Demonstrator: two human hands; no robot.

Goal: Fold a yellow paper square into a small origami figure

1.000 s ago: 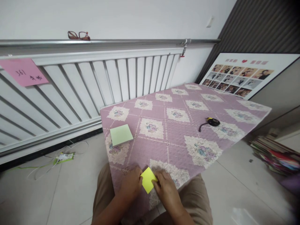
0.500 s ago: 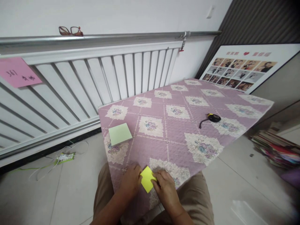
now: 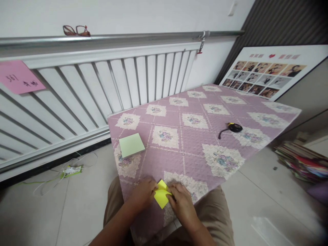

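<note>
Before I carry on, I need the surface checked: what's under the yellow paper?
Patterned cloth shows around the yellow paper. What lies directly beneath can't be seen: the paper, left hand and right hand cover it.

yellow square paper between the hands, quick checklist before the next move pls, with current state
1. Left hand has the yellow square paper by its left corner: ok.
2. Right hand has the right corner: ok.
3. Paper lies flat: not ok, it is bent across between the hands.
4. Corners and edges line up: cannot tell, the hands cover part of them.
5. Pale green square paper pad out of the way: ok, it lies apart from both hands.
6. Black and yellow tape measure out of the way: ok, farther off on the purple floral cloth.
</note>
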